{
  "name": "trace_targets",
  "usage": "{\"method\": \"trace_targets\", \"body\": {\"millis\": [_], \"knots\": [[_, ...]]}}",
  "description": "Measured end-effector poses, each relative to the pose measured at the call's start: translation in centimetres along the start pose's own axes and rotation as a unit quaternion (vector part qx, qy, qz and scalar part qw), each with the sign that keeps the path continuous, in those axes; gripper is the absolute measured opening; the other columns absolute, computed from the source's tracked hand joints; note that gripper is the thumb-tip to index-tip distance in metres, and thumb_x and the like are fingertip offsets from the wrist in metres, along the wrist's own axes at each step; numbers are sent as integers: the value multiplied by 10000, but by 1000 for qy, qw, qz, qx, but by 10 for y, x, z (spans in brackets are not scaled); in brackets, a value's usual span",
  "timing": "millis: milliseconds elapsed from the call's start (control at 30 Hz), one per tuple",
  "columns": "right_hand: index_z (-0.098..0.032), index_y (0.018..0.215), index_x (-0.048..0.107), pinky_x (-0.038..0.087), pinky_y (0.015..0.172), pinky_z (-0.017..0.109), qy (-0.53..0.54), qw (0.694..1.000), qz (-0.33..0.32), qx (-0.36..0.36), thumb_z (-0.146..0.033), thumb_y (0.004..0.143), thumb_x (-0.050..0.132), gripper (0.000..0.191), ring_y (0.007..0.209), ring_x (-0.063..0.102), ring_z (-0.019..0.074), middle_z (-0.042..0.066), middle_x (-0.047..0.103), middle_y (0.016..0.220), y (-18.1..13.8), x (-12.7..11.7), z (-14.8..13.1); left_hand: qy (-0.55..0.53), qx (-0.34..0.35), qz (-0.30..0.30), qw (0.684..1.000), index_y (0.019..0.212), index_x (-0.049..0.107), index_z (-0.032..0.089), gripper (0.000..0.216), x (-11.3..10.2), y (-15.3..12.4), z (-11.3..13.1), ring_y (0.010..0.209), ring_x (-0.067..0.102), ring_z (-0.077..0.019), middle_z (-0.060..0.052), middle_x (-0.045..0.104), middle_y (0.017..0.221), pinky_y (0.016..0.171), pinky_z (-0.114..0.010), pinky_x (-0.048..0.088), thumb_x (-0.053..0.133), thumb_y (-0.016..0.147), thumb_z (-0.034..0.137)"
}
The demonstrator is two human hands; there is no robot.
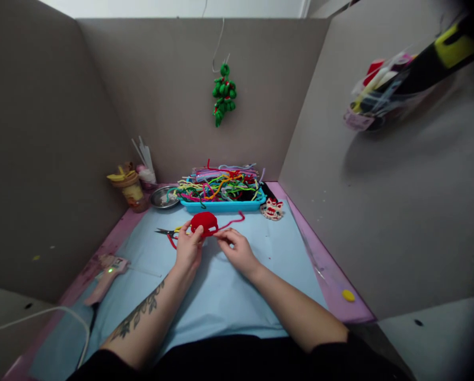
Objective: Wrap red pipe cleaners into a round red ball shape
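Observation:
A red fuzzy piece point(204, 223), rounded with an open loop at its lower right, is gripped between the thumb and fingers of my left hand point(189, 246). Against that loop, my right hand point(233, 246) pinches a red pipe cleaner, whose free end point(237, 218) curves up and away to the right. Just left of the piece lie scissors point(166, 232) with yellow handles, partly hidden by my left hand. Another red strand point(171, 241) shows below their blades.
Behind my hands stands a blue tray point(224, 207) heaped with coloured pipe cleaners. A metal dish point(164, 197) and a cup point(132, 191) are at back left, a glue gun point(108, 272) at left. A decorated ornament point(272, 209) and tweezers point(314, 259) lie right. Grey panels enclose three sides.

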State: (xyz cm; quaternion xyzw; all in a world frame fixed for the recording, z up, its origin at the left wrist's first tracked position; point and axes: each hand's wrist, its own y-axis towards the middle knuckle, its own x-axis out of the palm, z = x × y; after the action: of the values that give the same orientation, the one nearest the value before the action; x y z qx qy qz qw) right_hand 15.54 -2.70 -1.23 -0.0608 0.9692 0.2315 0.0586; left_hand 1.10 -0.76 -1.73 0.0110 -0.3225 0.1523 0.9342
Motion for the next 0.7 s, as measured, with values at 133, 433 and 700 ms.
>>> {"method": "trace_targets", "body": {"millis": [133,433,700], "knots": [[-203,735,703,456,636,273,-41,995,85,25,-244,776,597,121,681,546,143,28,576,763,2,6,3,-1,0,-21,1000,1072,444,193,637,4,-6,-3,681,657,-118,-28,693,828,672,-229,480,820,559,204],[-191,767,711,485,730,311,-36,987,140,75,-242,716,643,99,747,598,173,47,640,808,0,16,11,38,35,-40,998,1110,407,199,637,5,-13,-11,750,672,-145,-49,705,861,792,-284,467,793,604,216],[-174,754,671,466,697,291,-44,981,166,93,-294,714,651,127,709,583,163,38,642,773,2,18,16,56,45,-46,996,1106,402,200,603,6,-16,-15,704,673,-143,-38,705,809,779,-294,473,773,630,219]]}}
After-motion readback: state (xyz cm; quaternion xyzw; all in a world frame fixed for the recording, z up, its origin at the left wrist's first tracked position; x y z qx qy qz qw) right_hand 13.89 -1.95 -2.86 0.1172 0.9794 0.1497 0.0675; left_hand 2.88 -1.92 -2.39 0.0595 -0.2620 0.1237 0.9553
